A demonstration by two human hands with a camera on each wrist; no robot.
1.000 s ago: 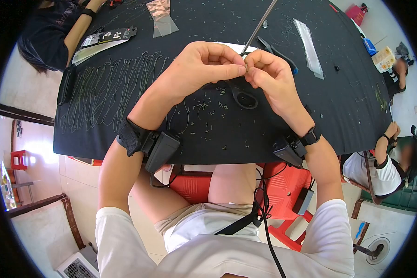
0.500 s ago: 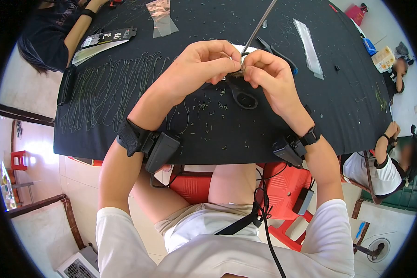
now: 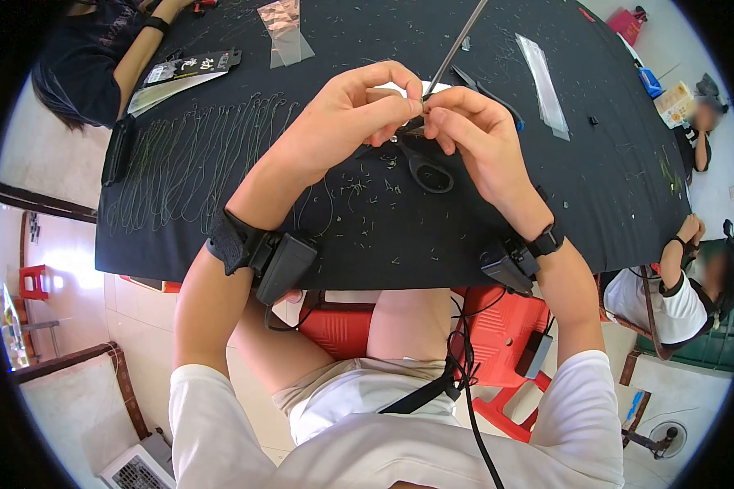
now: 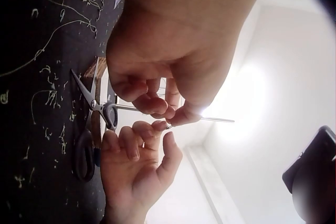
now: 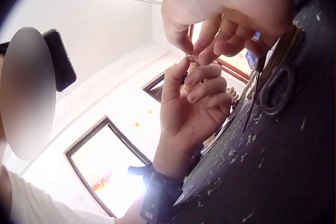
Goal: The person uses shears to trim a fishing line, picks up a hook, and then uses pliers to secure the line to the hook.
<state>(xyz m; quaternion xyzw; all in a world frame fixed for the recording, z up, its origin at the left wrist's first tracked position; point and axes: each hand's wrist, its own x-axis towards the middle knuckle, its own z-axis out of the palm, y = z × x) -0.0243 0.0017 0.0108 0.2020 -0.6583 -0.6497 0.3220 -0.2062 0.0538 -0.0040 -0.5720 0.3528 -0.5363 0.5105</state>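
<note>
Both hands meet above the black tabletop in the head view. The left hand pinches something tiny between thumb and index finger; in the left wrist view a small shiny bit shows between the two hands' fingertips. The right hand has its index fingertip and thumb at the same spot, and in the right wrist view the right hand pinches there too. Black-handled scissors lie open beneath the hands. A thin metal rod slants up behind the fingertips.
Rows of thin looped lines lie left on the black cloth. Around them are a labelled packet, a black case, a clear bag and a second tool. Thread scraps are scattered about. Other people sit left and right.
The fingertips have shifted slightly up and left, and the right thumb has drawn back a little. The left index finger has risen. The arms stay nearly where they were.
</note>
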